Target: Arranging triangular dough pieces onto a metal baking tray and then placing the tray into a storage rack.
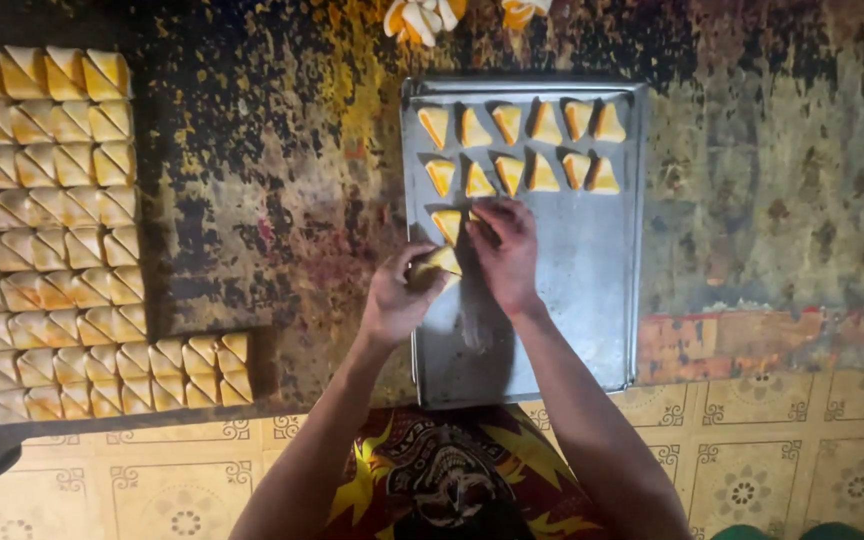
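Worn and blotched with dark and yellow patches, the work surface [282, 200] lay under a dim light, with patterned floor tiles [752, 470] showing along its near edge. On it sat a grey metal tray [592, 300], long side running away from the person.

The left hand [397, 295] was curled around a folded triangular pastry [439, 262], its fingers closed on the piece and holding it at the tray's left edge. The right hand [505, 250] rested palm down just beyond and to the right of those fingers, its fingertips pressed on another pastry triangle [478, 222] on the tray; whether the fingers pinched that piece or only touched it could not be told, since the hand covered most of it.

Just left of the right fingertips lay one more triangle [446, 224], beginning a third row. Beyond the fingers, two full rows of yellow triangles [522, 148] stood across the far end of the tray, six in each, points turned alternately up and down. Nearer than the hands, the tray bottom was bare metal, shaded by the forearms.

Well to the left of the left hand, apart from the tray, a large block of closely packed folded pastries [47, 230] covered the surface in many rows. Beneath the arms, a dark cloth with yellow and red pattern [452, 480] covered the person's lap.
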